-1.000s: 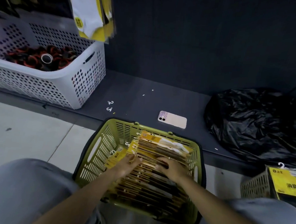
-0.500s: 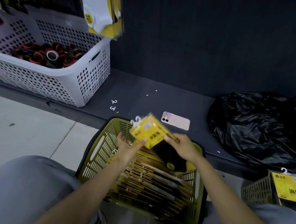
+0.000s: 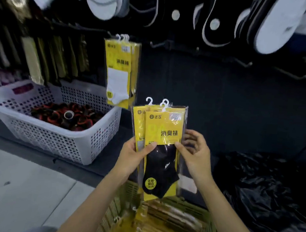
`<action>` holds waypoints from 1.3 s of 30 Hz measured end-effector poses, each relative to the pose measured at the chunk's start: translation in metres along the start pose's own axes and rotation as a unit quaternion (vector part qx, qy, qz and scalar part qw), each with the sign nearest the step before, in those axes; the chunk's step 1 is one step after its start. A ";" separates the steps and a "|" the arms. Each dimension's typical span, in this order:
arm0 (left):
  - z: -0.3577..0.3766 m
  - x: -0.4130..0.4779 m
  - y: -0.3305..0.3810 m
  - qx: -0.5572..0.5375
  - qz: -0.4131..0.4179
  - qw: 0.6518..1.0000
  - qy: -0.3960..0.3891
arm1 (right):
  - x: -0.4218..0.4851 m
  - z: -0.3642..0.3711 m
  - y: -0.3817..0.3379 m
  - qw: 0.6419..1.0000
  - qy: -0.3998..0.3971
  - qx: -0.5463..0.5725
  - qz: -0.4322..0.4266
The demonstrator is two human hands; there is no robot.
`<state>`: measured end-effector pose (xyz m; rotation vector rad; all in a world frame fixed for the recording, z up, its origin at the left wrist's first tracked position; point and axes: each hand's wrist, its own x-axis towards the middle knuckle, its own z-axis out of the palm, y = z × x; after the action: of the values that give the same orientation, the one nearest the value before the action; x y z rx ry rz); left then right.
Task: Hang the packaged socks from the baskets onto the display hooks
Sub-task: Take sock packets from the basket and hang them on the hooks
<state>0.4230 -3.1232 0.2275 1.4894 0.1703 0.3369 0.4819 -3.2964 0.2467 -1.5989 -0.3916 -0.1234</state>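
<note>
The packaged socks [image 3: 162,134] are about three yellow packs with black socks showing. They stand upright and slightly fanned above the green basket [image 3: 123,191], and their white hangers [image 3: 165,102] sit uneven at the top. The left hand [image 3: 133,158] pinches the left edge, thumb across the front. The right hand [image 3: 196,155] sets its thumb on the right edge, fingers loosely curled behind. To hang them well, I'd square the hangers into one line first, then choose a bare display hook [image 3: 242,62] — or the one carrying similar hung packs [image 3: 120,68] — and slide them on together.
</note>
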 end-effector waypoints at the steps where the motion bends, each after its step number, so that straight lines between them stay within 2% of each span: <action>1: -0.006 0.005 0.012 0.012 0.020 1.000 0.014 | 0.007 0.009 -0.011 1.000 0.000 -0.003 -0.023; 4: -0.025 0.020 0.042 0.026 0.070 0.996 0.057 | 0.026 0.037 -0.037 0.999 -0.018 0.006 -0.049; 7: -0.047 0.033 0.064 0.015 0.100 0.990 0.097 | 0.042 0.064 -0.056 0.997 -0.039 0.066 -0.025; 11: -0.075 0.047 0.086 0.067 0.134 0.984 0.099 | 0.057 0.100 -0.072 0.990 -0.080 0.112 0.024; 16: -0.117 0.063 0.100 0.071 0.175 0.976 0.112 | 0.074 0.134 -0.079 0.980 -0.114 0.151 0.063; 28: -0.199 0.083 0.100 0.138 0.234 0.919 0.284 | 0.149 0.190 -0.095 0.996 -0.037 0.072 0.036; 33: -0.208 0.091 0.093 0.120 0.244 0.914 0.301 | 0.177 0.215 -0.078 0.998 -0.015 0.041 0.043; 39: -0.213 0.105 0.078 0.090 0.233 0.924 0.291 | 0.217 0.228 -0.054 0.996 0.052 0.021 0.065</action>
<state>0.4461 -2.8844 0.2981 1.5664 0.3240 1.1791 0.6308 -3.0332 0.3489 -1.5640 -0.2069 -0.0977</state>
